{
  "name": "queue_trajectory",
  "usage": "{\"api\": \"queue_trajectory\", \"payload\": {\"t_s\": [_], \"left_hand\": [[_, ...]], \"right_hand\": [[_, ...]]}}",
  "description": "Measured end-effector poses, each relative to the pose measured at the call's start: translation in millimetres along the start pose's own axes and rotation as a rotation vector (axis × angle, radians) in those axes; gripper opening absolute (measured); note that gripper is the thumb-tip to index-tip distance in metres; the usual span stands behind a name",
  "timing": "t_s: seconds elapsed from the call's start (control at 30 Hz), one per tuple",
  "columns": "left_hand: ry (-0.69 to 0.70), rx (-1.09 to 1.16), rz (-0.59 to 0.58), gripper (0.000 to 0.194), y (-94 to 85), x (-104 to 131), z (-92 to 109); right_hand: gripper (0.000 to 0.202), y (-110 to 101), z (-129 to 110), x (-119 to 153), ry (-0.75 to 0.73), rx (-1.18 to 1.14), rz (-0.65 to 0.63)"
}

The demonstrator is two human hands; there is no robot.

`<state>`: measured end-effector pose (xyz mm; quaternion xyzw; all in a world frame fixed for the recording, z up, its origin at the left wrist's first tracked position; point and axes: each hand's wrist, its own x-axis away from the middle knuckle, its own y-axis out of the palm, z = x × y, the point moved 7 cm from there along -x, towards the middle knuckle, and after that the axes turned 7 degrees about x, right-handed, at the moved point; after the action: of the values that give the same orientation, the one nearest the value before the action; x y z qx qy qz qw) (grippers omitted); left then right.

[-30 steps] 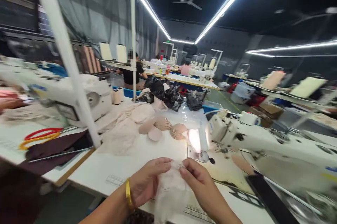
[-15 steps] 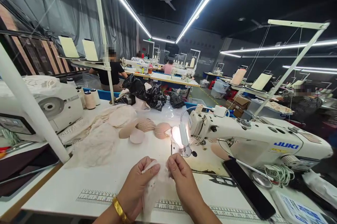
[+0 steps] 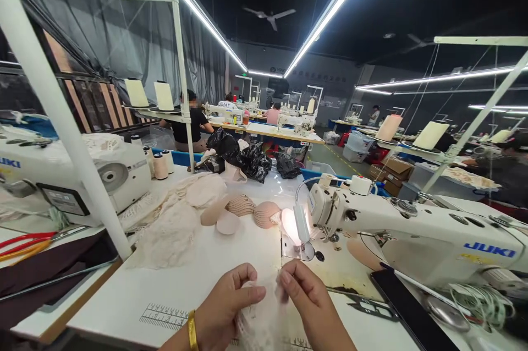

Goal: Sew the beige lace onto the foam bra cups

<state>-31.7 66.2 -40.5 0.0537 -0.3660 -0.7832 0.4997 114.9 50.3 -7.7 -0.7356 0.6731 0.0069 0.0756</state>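
A piece of sheer white fabric (image 3: 260,321) hangs between my two hands above the front of the white table. My left hand (image 3: 229,301), with a gold bracelet at the wrist, pinches it between thumb and fingers. The fingers of my right hand (image 3: 303,290) are pressed together at the fabric's right edge. Beyond my hands are beige bra cups (image 3: 239,207), some striped, in a row toward the sewing machine (image 3: 396,230). Its small lamp (image 3: 302,224) is lit. A heap of cream lace fabric (image 3: 169,235) lies to the left.
A black phone (image 3: 408,307) and a dark flat metal piece (image 3: 367,307) lie right of my hands. A printed ruler (image 3: 165,315) runs along the table front. Black plastic bags (image 3: 256,161) sit at the back. Thread cones (image 3: 160,166) stand left, and a person (image 3: 192,125) sits beyond.
The view has shifted, so the scene sits further right and lower. Both hands still hold the fabric, which now hangs lower and more spread between them.
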Motion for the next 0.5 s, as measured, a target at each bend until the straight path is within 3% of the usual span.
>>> {"api": "queue_trajectory", "payload": {"t_s": [0.03,0.1,0.17,0.2,0.27,0.37,0.5], "left_hand": [[0.017,-0.117,-0.050,0.058,-1.4,-2,7],[0.164,-0.574,-0.071,0.046,-7.5,-7,37],[0.414,-1.126,0.080,0.030,-17.1,-13,83],[0.512,-1.282,0.191,0.022,-23.7,-16,107],[0.587,-1.418,0.352,0.036,-39.8,-28,145],[0.563,-1.521,0.488,0.050,-63.1,-48,179],[0.556,-1.564,0.575,0.018,-72.2,-53,194]], "right_hand": [[0.050,3,7,-1,0.068,-0.073,-0.045],[0.055,8,22,-4,0.179,-0.146,-0.120],[0.059,6,36,-12,0.181,-0.078,-0.114],[0.060,3,41,-17,0.156,-0.025,-0.090],[0.062,-3,49,-26,0.108,0.025,-0.044],[0.060,-9,56,-32,0.082,-0.022,0.004],[0.054,-13,53,-29,0.112,-0.069,0.045]]}}
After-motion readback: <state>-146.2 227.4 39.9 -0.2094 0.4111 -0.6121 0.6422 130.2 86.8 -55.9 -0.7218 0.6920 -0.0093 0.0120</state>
